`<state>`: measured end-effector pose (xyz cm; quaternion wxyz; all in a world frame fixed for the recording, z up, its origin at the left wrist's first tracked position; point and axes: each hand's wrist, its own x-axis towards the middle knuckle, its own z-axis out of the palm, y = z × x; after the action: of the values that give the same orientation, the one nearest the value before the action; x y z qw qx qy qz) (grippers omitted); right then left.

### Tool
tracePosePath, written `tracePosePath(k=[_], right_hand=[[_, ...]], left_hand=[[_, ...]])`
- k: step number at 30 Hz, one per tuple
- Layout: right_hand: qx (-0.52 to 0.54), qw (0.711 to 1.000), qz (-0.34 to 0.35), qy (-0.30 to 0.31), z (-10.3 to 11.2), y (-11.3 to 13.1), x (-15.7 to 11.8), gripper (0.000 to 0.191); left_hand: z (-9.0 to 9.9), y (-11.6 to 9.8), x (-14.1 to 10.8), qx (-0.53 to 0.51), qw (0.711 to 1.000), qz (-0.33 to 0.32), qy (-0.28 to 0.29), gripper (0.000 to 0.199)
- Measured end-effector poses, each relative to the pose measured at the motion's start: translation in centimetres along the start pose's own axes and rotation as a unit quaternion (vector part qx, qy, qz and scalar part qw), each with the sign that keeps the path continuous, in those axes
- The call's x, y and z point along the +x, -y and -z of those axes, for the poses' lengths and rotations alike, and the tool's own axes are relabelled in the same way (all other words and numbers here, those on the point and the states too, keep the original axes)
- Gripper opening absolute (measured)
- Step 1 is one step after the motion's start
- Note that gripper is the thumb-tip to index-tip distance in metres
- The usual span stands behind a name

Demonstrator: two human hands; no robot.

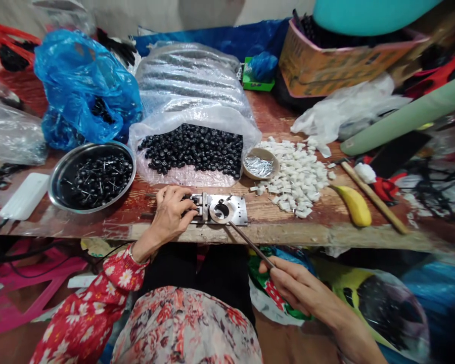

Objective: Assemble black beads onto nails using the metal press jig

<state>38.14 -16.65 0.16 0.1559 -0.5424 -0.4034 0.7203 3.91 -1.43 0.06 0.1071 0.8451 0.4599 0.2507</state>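
Left hand [170, 212], fingers together, on jig [239, 209]; right hand [293, 284] clamps rod [247, 240] past bench edge [307, 235].

The left hand [173, 212] rests on the metal jig [240, 210] — fingers bent over its end. The right hand [288, 283] grips the jig's long rod [250, 243].

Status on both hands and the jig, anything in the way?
Left hand at jig, fingertips' grip unclear. Right hand gripping lever. Small bowl beyond jig, not blocking lever.

No legible text or numbers.
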Motion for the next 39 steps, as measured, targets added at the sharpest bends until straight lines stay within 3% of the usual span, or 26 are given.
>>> tracePosePath(k=[6, 13, 17, 22, 28, 35, 39], right_hand=[[-0.018, 0.999, 0.015, -0.041, -1.3, 0.5, -0.1, 0.063], [0.003, 0.991, 0.053, -0.124, -6.0, -0.3, -0.2, 0.056], [0.012, 0.987, 0.057, -0.149, -7.4, -0.3, -0.3, 0.052], [0.036, 0.983, 0.068, -0.169, -8.8, -0.3, 0.0, 0.055], [0.071, 0.977, 0.078, -0.184, -11.2, -1.5, 0.8, 0.052], [0.056, 0.975, 0.086, -0.196, -12.5, -1.9, 1.1, 0.049], [0.078, 0.974, 0.077, -0.199, -14.3, -1.9, 1.6, 0.047]], left_hand=[[-0.2, 0.4, -0.6, -0.009, 0.999, 0.002, -0.042, 0.014], [0.7, 3.1, -2.6, -0.010, 0.996, 0.033, -0.083, 0.034], [0.9, 4.3, -3.4, 0.021, 0.997, 0.015, -0.070, 0.045], [-0.3, 4.4, -3.5, 0.102, 0.994, -0.027, -0.032, 0.064], [-1.5, 4.7, -3.4, 0.129, 0.990, -0.046, -0.045, 0.086], [-1.7, 4.9, -3.4, 0.121, 0.990, -0.053, -0.046, 0.086], [-1.8, 4.9, -3.4, 0.118, 0.991, -0.050, -0.045, 0.087]])
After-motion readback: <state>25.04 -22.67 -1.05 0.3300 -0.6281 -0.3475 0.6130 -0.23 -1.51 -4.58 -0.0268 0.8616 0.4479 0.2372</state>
